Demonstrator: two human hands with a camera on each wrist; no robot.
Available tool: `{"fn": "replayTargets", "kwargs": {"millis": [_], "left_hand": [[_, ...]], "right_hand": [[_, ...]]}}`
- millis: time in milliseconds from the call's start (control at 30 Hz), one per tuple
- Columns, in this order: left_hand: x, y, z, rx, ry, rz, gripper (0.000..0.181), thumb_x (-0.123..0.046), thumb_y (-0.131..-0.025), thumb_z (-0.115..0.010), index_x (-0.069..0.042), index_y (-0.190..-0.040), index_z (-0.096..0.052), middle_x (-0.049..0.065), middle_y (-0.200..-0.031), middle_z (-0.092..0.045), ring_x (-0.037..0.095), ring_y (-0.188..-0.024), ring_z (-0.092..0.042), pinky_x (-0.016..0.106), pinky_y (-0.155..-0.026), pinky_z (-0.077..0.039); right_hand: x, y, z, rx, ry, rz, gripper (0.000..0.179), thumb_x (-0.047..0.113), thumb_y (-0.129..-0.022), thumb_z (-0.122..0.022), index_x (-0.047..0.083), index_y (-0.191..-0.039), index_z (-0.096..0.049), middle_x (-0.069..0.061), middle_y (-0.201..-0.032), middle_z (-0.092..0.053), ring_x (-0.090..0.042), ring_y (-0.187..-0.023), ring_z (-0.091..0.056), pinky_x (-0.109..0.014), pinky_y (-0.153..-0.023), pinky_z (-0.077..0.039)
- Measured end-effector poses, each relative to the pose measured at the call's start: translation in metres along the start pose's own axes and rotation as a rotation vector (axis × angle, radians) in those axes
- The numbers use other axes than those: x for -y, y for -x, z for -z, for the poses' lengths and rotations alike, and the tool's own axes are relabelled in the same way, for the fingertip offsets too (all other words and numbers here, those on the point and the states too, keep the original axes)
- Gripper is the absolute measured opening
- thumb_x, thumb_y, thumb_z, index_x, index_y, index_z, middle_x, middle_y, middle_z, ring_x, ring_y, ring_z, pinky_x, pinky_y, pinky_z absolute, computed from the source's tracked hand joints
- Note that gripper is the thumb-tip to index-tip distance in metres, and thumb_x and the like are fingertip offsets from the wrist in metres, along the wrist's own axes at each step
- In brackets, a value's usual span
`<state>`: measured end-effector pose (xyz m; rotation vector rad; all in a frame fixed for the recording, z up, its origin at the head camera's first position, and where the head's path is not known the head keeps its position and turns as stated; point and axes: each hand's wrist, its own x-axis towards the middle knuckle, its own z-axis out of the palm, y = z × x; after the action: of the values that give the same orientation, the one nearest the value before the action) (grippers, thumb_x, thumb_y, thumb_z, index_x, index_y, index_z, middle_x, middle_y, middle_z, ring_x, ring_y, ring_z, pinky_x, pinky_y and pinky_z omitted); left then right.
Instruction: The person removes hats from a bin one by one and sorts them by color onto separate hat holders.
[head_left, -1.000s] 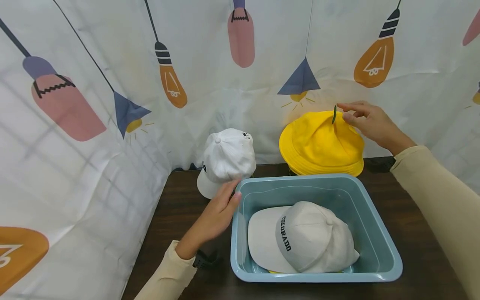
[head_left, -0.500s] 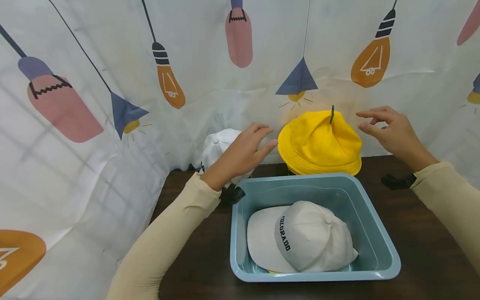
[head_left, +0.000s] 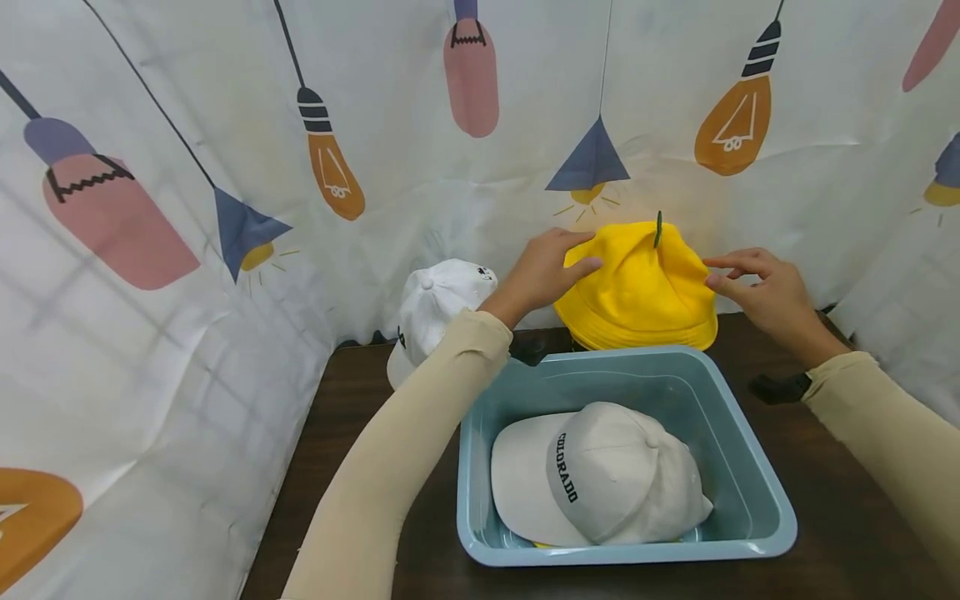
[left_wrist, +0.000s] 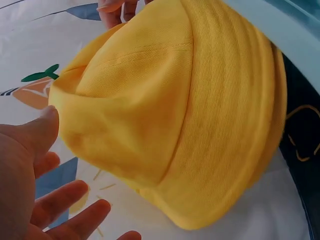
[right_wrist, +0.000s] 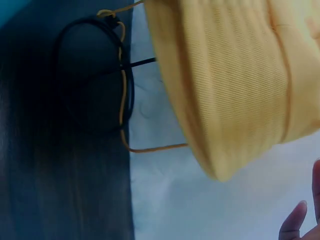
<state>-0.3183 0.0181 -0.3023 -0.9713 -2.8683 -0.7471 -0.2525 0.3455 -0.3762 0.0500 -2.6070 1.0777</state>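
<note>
A yellow bucket hat (head_left: 637, 292) with a small green stem (head_left: 658, 230) on top sits behind the blue bin. Against its left side is my left hand (head_left: 543, 267), fingers spread; in the left wrist view the thumb (left_wrist: 47, 127) meets the crown. My right hand (head_left: 772, 300) is at the hat's right side, fingertips at or very near the cloth; whether they touch is unclear. Inside the bin (head_left: 630, 557) lies a white cap (head_left: 630, 475) lettered COLORADO, with a sliver of yellow showing beneath.
Behind my left forearm, another white cap (head_left: 442, 300) stands left of the bin. A cord (right_wrist: 124, 100) hangs from the yellow hat, beside a black loop (right_wrist: 57, 65). A patterned cloth (head_left: 420, 100) backs the dark wooden table (head_left: 360, 450).
My left hand has moved from the bin's left rim, up and right, to the yellow hat. The right hand left the hat's top, swung right, then came back lower at its right side.
</note>
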Motion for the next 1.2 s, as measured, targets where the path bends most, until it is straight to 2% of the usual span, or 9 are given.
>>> {"fn": "replayTargets", "kwargs": {"millis": [167, 300, 533, 667, 833, 1000, 1200], "left_hand": [[-0.004, -0.014, -0.007, -0.017, -0.038, -0.038, 0.056, -0.035, -0.106, -0.054, -0.024, -0.159, -0.039, 0.001, -0.152, -0.053, 0.018, -0.139, -0.049, 0.03, -0.119, -0.038], [-0.003, -0.022, -0.01, -0.018, -0.03, -0.053, 0.054, -0.032, -0.107, -0.053, -0.026, -0.158, -0.038, 0.0, -0.152, -0.053, 0.017, -0.138, -0.049, 0.029, -0.119, -0.037], [0.003, -0.029, -0.017, -0.009, 0.058, -0.032, 0.05, -0.039, -0.104, -0.055, -0.024, -0.151, -0.052, -0.002, -0.147, -0.058, 0.016, -0.134, -0.053, 0.027, -0.116, -0.04], [0.003, -0.032, -0.021, -0.051, 0.094, -0.018, 0.043, -0.038, -0.102, -0.059, -0.022, -0.142, -0.062, -0.002, -0.139, -0.064, 0.016, -0.128, -0.057, 0.026, -0.112, -0.044], [-0.001, -0.035, -0.024, -0.107, 0.072, -0.01, 0.035, -0.035, -0.101, -0.061, -0.021, -0.131, -0.072, -0.003, -0.128, -0.07, 0.012, -0.119, -0.062, 0.024, -0.107, -0.047], [-0.004, -0.036, -0.026, -0.107, 0.018, -0.01, 0.032, -0.034, -0.101, -0.06, -0.019, -0.125, -0.075, -0.003, -0.123, -0.072, 0.012, -0.115, -0.064, 0.023, -0.104, -0.048], [0.004, -0.034, -0.027, -0.102, -0.009, 0.001, 0.029, -0.034, -0.102, -0.061, -0.018, -0.119, -0.078, -0.002, -0.121, -0.073, 0.014, -0.114, -0.064, 0.026, -0.104, -0.049]], "right_hand": [[-0.007, 0.003, -0.008, -0.054, -0.056, -0.007, 0.046, 0.044, -0.094, -0.072, 0.014, -0.129, -0.072, -0.004, -0.119, -0.057, -0.007, -0.097, -0.047, -0.025, -0.074, -0.04], [-0.009, 0.005, -0.012, -0.094, -0.074, -0.004, 0.044, 0.043, -0.093, -0.075, 0.013, -0.125, -0.074, -0.001, -0.117, -0.057, -0.007, -0.098, -0.047, -0.024, -0.076, -0.039], [-0.012, 0.004, -0.021, -0.138, -0.129, 0.013, 0.041, 0.035, -0.09, -0.08, 0.004, -0.117, -0.077, 0.015, -0.107, -0.057, -0.005, -0.1, -0.047, -0.018, -0.075, -0.04], [-0.013, 0.002, -0.024, -0.175, -0.158, 0.028, 0.038, 0.031, -0.09, -0.08, -0.001, -0.109, -0.078, 0.022, -0.102, -0.057, -0.002, -0.099, -0.05, -0.011, -0.075, -0.042], [-0.014, 0.0, -0.028, -0.207, -0.159, 0.016, 0.041, 0.035, -0.092, -0.077, -0.002, -0.108, -0.078, 0.023, -0.101, -0.058, 0.001, -0.099, -0.051, -0.008, -0.076, -0.042], [-0.014, 0.0, -0.031, -0.207, -0.188, -0.01, 0.042, 0.036, -0.094, -0.075, -0.003, -0.11, -0.077, 0.02, -0.102, -0.058, -0.002, -0.1, -0.051, -0.009, -0.079, -0.043], [-0.015, -0.001, -0.035, -0.191, -0.207, -0.053, 0.047, 0.04, -0.094, -0.073, -0.003, -0.111, -0.076, 0.018, -0.104, -0.058, -0.004, -0.101, -0.05, -0.01, -0.08, -0.043]]}}
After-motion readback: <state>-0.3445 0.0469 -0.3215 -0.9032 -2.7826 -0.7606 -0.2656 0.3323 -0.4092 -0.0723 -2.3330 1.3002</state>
